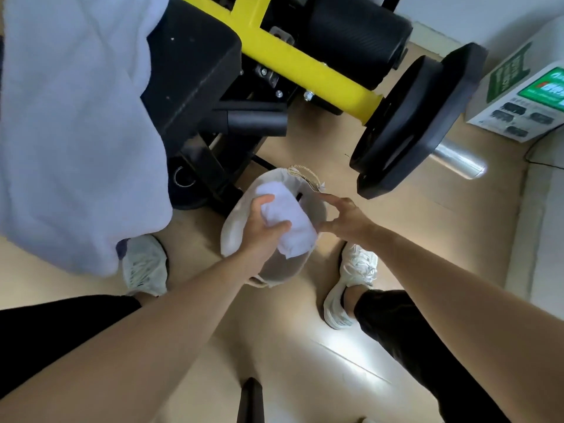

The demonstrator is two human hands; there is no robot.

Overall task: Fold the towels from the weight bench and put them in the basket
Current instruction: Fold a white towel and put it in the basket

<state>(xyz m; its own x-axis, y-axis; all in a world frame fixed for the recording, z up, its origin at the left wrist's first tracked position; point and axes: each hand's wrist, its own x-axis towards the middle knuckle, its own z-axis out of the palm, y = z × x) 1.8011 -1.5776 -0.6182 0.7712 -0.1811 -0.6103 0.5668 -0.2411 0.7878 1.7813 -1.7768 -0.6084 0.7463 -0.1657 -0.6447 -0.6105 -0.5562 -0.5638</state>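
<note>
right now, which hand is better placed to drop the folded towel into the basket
Left. The left hand grips the folded towel right over the basket opening, so it likely only needs to lower and release. The right hand sits by the rim, fingers spread, no towel.

Site I log: gym room. Evidence: yellow-framed weight bench (290, 56), foam leg roller (357, 35), black weight plates (421, 117) on steel bar sleeve (457, 160).

Tan floor (290, 346) carries the basket (235, 227); a pale towel (76, 132) seemingly drapes the bench (195, 71)
</note>
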